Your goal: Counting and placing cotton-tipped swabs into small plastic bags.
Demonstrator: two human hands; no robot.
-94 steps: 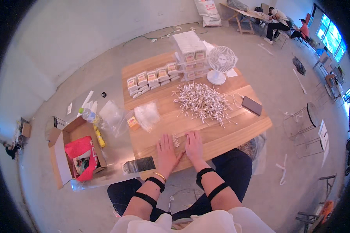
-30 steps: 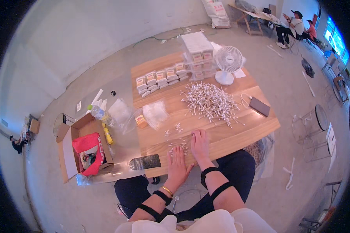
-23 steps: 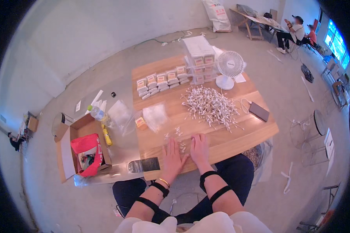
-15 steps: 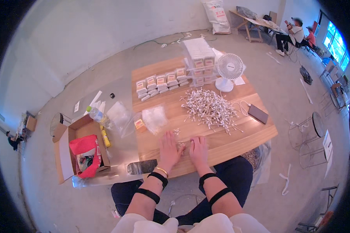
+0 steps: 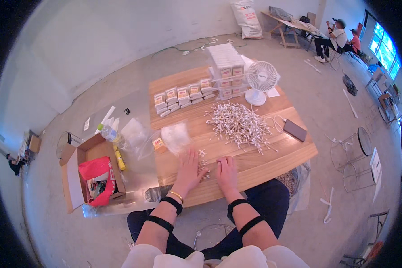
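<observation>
My left hand (image 5: 188, 172) lies flat near the table's front edge, its fingers stretched out. Beside its thumb is a small row of cotton swabs (image 5: 203, 163), partly covered by the hand. To the right, my right hand (image 5: 227, 173) rests on the wood with its fingers curled in; whatever they hold, if anything, is hidden. A large heap of cotton swabs (image 5: 239, 124) lies beyond my right hand. Just past my left fingertips are clear plastic bags (image 5: 175, 137) and a small orange-and-white card (image 5: 157, 144).
Packed swab bags (image 5: 183, 95) line the wooden table (image 5: 290, 156) at the back left, beside a tall stack of packs (image 5: 225, 67). A white fan (image 5: 261, 78) and dark power bank (image 5: 295, 130) stand right. An open carton (image 5: 85, 154) and bottle (image 5: 108, 131) are left.
My left hand has moved slightly left, away from the right hand, and lies flatter. More of the small swab row now shows between the hands. My right hand has hardly moved.
</observation>
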